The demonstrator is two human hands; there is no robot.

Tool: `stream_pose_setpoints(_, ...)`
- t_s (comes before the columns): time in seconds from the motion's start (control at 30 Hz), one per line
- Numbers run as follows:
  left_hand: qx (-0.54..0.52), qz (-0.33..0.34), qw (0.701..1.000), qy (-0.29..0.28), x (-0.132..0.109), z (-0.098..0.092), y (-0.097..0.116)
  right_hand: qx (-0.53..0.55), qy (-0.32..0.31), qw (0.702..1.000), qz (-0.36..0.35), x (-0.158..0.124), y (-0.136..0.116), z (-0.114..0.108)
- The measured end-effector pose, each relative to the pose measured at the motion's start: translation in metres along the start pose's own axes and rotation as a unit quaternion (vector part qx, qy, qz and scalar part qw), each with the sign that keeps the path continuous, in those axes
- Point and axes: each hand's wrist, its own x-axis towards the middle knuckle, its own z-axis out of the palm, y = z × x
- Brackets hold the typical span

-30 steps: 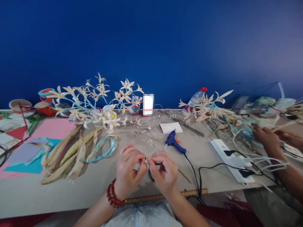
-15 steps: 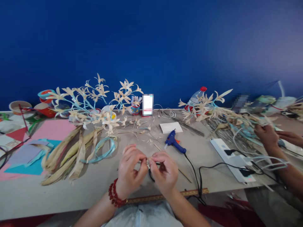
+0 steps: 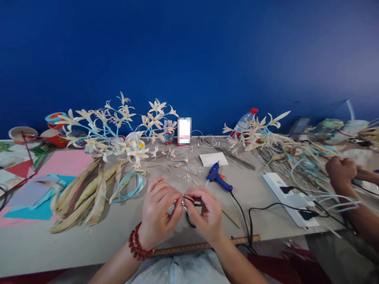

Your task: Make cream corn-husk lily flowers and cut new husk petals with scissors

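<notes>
My left hand (image 3: pixel 161 211), with red beads on its wrist, pinches something small between thumb and forefinger. My right hand (image 3: pixel 205 213) meets it at the fingertips, its thumb and forefinger pressed together as well. A thin pale strip, perhaps dried husk, shows between the fingertips; most of it is hidden. Just beyond my right hand lies a blue glue gun (image 3: pixel 217 177) on its side. A thin stick (image 3: pixel 231 219) lies to the right of that hand. Dried corn husks (image 3: pixel 94 197) and a coil of light blue ribbon (image 3: pixel 132 187) lie left of my left hand.
Husk flowers on blue stems (image 3: pixel 111 130) stand at the back. A white power strip (image 3: pixel 288 201) with black cables lies at right. A co-worker's hands (image 3: pixel 340 171) work at the far right. Coloured paper (image 3: pixel 31 211) covers the left side. A phone (image 3: pixel 184 130) stands by the wall.
My left hand has shifted slightly left, and the pale strip between my fingertips shows more. The co-worker's hand at the far right has moved a little to the right.
</notes>
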Motion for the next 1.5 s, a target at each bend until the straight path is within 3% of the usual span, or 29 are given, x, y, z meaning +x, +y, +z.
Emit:
stream_pose_setpoints(0.1, 0.030, 0.019, 0.999, -0.016, 0.002, -0.004, 0.000, -0.043, -0.047, 0.998, -0.008, 0.004, -0.002, -0.007)
stream_pose_setpoints(0.23, 0.048, 0.029, 0.998, -0.023, 0.001, -0.005, 0.001, -0.084, -0.061, 0.994, -0.022, 0.008, -0.004, -0.009)
stream_pose_setpoints(0.4, 0.048, 0.012, 0.999, -0.001, -0.003, -0.001, 0.001, -0.114, -0.028, 0.993, -0.035, 0.007, -0.001, -0.009)
stream_pose_setpoints(0.57, 0.041, -0.008, 0.999, 0.009, -0.007, -0.001, 0.000, -0.137, 0.019, 0.990, -0.001, 0.006, 0.003, -0.017)
stream_pose_setpoints(0.73, 0.047, -0.004, 0.999, -0.003, -0.004, -0.002, 0.000, -0.089, -0.082, 0.993, -0.005, 0.009, -0.006, -0.013)
stream_pose_setpoints(0.87, 0.049, 0.000, 0.999, -0.010, -0.004, -0.003, 0.000, -0.118, -0.099, 0.988, -0.020, 0.013, -0.010, -0.008)
stream_pose_setpoints(1.1, 0.044, -0.017, 0.999, 0.011, -0.007, -0.007, -0.001, -0.165, -0.027, 0.986, -0.021, 0.018, -0.004, -0.024)
stream_pose_setpoints(1.23, 0.036, -0.007, 0.999, 0.009, -0.005, -0.006, -0.001, -0.130, -0.104, 0.986, -0.011, 0.018, -0.011, -0.018)
stream_pose_setpoints(1.33, 0.035, -0.007, 0.999, 0.007, -0.004, -0.005, 0.000, -0.139, -0.126, 0.982, -0.022, 0.018, -0.014, -0.009)
stream_pose_setpoints(1.5, 0.041, -0.023, 0.999, 0.017, -0.007, -0.008, -0.002, -0.189, -0.061, 0.979, -0.053, 0.021, -0.008, -0.014)
